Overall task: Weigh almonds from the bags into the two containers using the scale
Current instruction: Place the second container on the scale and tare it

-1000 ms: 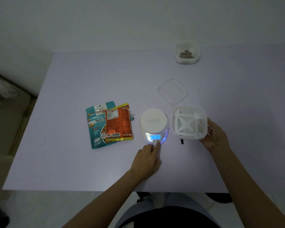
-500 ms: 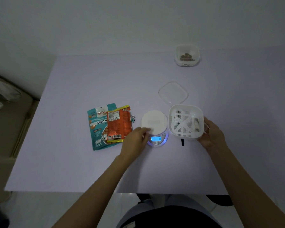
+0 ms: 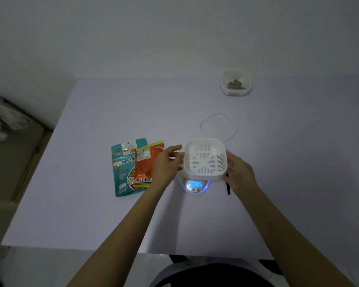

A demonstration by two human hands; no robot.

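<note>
Both hands set the slotted white container on the scale.

The left hand (image 3: 167, 162) and right hand (image 3: 239, 176) grip the container (image 3: 204, 159) with fingers curled on opposite sides; it seems to rest on the scale (image 3: 195, 184), display lit. Two almond bags (image 3: 133, 165) lie left of the scale, a filled container (image 3: 236, 82) far behind it on the bench (image 3: 91, 204).

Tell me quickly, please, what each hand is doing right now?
Left hand: closed on the left side of the basket, over the scale.
Right hand: closed on the basket's right side.
</note>
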